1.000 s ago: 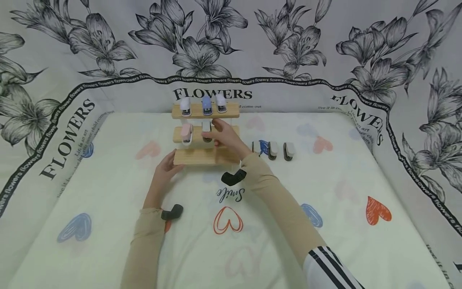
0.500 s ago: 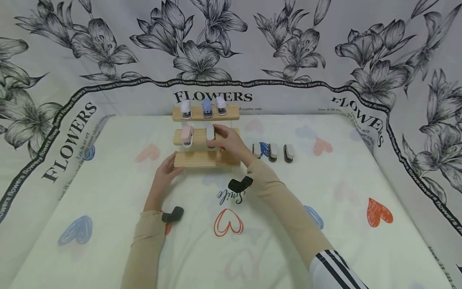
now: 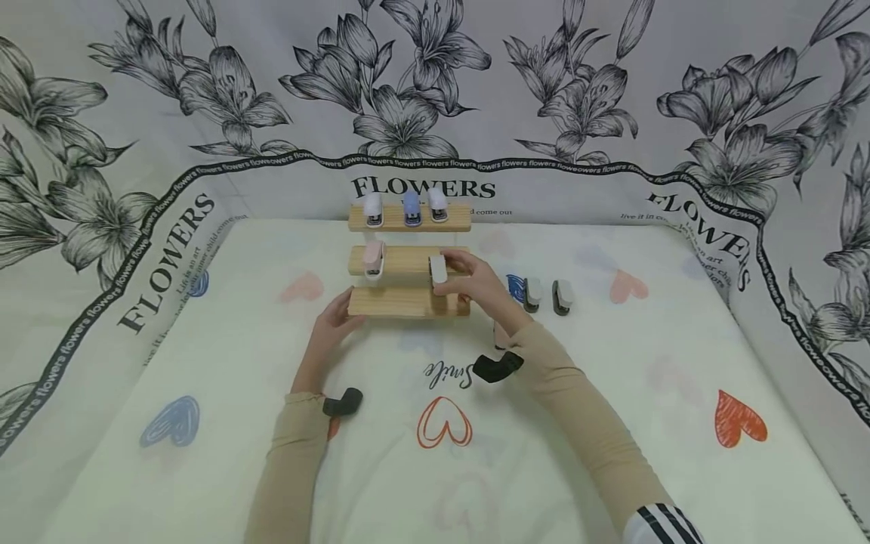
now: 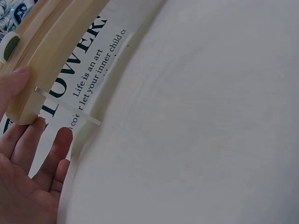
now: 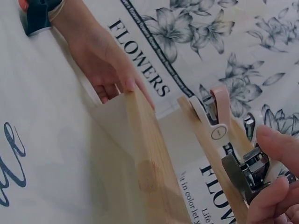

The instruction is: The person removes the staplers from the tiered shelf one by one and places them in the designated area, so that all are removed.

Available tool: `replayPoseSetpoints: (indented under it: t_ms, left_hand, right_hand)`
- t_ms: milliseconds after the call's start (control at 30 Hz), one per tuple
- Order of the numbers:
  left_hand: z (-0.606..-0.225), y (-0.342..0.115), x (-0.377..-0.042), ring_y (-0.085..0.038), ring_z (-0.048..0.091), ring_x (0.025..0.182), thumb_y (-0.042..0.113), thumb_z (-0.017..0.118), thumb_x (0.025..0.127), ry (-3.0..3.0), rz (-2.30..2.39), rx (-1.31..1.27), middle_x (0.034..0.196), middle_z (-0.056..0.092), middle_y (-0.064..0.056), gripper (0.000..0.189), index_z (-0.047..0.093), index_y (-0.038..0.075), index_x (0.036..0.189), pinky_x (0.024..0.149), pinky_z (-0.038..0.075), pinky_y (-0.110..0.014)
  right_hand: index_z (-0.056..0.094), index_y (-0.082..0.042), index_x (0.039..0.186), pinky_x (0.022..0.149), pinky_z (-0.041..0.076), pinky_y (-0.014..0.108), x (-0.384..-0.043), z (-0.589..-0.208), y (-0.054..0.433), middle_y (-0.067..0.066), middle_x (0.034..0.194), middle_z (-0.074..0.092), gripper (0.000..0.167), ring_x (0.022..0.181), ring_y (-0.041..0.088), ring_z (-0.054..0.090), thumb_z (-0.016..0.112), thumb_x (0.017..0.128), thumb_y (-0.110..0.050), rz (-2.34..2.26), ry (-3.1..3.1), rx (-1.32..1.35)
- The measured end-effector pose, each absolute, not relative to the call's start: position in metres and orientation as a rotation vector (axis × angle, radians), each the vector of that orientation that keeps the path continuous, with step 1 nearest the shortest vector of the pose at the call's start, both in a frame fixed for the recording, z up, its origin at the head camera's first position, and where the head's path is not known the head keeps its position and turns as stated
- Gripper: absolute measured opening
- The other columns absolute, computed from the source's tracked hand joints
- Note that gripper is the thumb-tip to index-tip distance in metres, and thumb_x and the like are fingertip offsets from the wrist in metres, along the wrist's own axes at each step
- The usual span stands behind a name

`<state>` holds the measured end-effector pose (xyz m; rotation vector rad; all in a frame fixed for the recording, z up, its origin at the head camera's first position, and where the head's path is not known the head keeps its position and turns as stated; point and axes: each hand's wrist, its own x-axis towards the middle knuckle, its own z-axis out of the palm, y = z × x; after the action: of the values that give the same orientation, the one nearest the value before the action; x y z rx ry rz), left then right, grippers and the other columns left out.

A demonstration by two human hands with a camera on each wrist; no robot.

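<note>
My right hand point(image 3: 476, 283) pinches a small stapler point(image 3: 438, 270) with a white top and dark base. It holds the stapler at the right part of the middle tier of a wooden rack point(image 3: 390, 302). Thumb and fingers lie on either side of the stapler in the right wrist view. My left hand point(image 3: 333, 321) grips the left end of the lowest board, thumb on top and fingers beneath in the left wrist view. A pink stapler point(image 3: 373, 259) stands at the left of the middle tier. The top tier carries a blue stapler point(image 3: 411, 208) between two white ones.
Two pale staplers with dark bases, a nearer one point(image 3: 532, 293) and a farther-right one point(image 3: 562, 296), stand on the table right of the rack. A heart-printed cloth point(image 3: 381, 483) covers the table. Behind hangs a flower-printed cloth point(image 3: 578, 113).
My right hand has moved right along the middle tier with the stapler in it. The left hand stays at the rack's left end. The whole head view has shifted a little.
</note>
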<state>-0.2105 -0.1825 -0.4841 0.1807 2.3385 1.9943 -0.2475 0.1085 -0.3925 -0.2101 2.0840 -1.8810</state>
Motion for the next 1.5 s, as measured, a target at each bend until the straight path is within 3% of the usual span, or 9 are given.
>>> replayPoseSetpoints:
  t_ms: [300,467,800,933,1233,1500]
  left_hand:
    - [-0.485,-0.178,-0.209,-0.033,0.041,0.116,0.021,0.065,0.084,2.361,1.980,0.193,0.140,0.031,-0.013,0.070,0.027,0.008,0.141,0.096,0.032,-0.043]
    - [-0.486,-0.177,-0.213,-0.032,0.041,0.117,0.022,0.065,0.083,2.364,1.979,0.193,0.139,0.032,-0.013,0.069,0.028,0.009,0.141,0.096,0.031,-0.042]
    - [-0.485,-0.174,-0.213,-0.031,0.049,0.106,0.026,0.066,0.082,2.370,1.968,0.195,0.138,0.035,-0.011,0.070,0.029,0.013,0.141,0.093,0.034,-0.044]
    - [-0.486,-0.175,-0.212,-0.031,0.049,0.105,0.026,0.067,0.082,2.368,1.973,0.183,0.138,0.035,-0.012,0.071,0.029,0.013,0.141,0.093,0.034,-0.045]
    - [-0.486,-0.176,-0.213,-0.031,0.049,0.105,0.025,0.067,0.082,2.376,1.960,0.160,0.137,0.036,-0.014,0.071,0.029,0.010,0.140,0.093,0.035,-0.042]
    - [-0.483,-0.177,-0.212,-0.023,0.052,0.101,0.027,0.067,0.082,2.381,1.948,0.157,0.137,0.037,-0.012,0.071,0.029,0.013,0.141,0.093,0.035,-0.042]
  right_hand:
    - [0.038,-0.025,0.136,0.046,0.037,0.029,-0.226,-0.394,0.143,-0.004,0.138,0.034,0.072,0.047,0.017,0.038,0.074,0.074,-0.013,-1.892,2.081,-0.190]
    - [0.038,-0.029,0.136,0.046,0.036,0.036,-0.218,-0.401,0.163,-0.005,0.140,0.030,0.072,0.048,0.024,0.035,0.073,0.076,-0.012,-1.860,2.135,-0.191]
    - [0.035,-0.012,0.137,0.047,0.040,0.035,-0.184,-0.393,0.203,0.007,0.142,0.028,0.069,0.044,0.017,0.042,0.070,0.077,-0.008,-1.830,2.260,-0.173]
    - [0.035,-0.010,0.137,0.048,0.040,0.039,-0.178,-0.400,0.218,0.008,0.143,0.026,0.071,0.044,0.017,0.042,0.071,0.076,-0.008,-1.822,2.259,-0.137]
    - [0.037,-0.010,0.136,0.045,0.040,0.032,-0.180,-0.435,0.242,0.007,0.141,0.030,0.073,0.045,0.015,0.042,0.074,0.074,-0.016,-1.831,2.272,-0.085]
    - [0.033,-0.007,0.138,0.042,0.036,0.029,-0.175,-0.445,0.253,0.012,0.143,0.025,0.075,0.042,0.013,0.036,0.073,0.075,-0.006,-1.810,2.196,-0.045]
